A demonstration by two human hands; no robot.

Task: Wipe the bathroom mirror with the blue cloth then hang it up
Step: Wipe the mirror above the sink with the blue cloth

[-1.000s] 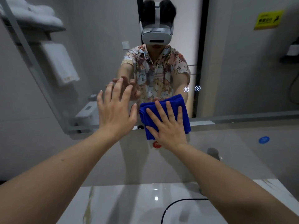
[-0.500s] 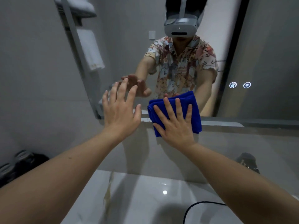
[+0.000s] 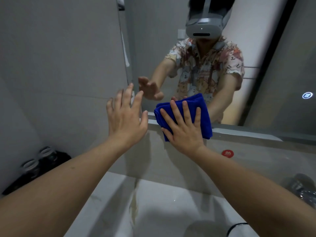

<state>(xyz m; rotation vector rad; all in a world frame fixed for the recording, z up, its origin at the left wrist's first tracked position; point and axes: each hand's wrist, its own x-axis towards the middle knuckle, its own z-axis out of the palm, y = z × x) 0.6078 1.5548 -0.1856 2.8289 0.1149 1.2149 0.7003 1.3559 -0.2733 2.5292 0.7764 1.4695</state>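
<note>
A folded blue cloth [image 3: 202, 111] lies flat against the mirror [image 3: 159, 48] at its bottom edge, near the left corner. My right hand [image 3: 183, 130] presses on the cloth with straight, spread fingers. My left hand [image 3: 125, 117] is raised beside it to the left, fingers straight and spread, fingertips at the mirror's left edge; whether it touches the glass I cannot tell. The mirror reflects a person with both arms reaching forward.
A grey tiled wall [image 3: 59, 65] borders the mirror on the left. Below lies a white marble counter [image 3: 167, 206] with a sink. Dark bottles [image 3: 39, 165] stand at the lower left, a chrome tap [image 3: 302, 189] at the right, a red sticker [image 3: 227, 153] under the mirror.
The view has swung left and down along the mirror. Both hands and the cloth have travelled left along the bottom edge towards the left corner. Their poses are unchanged.
</note>
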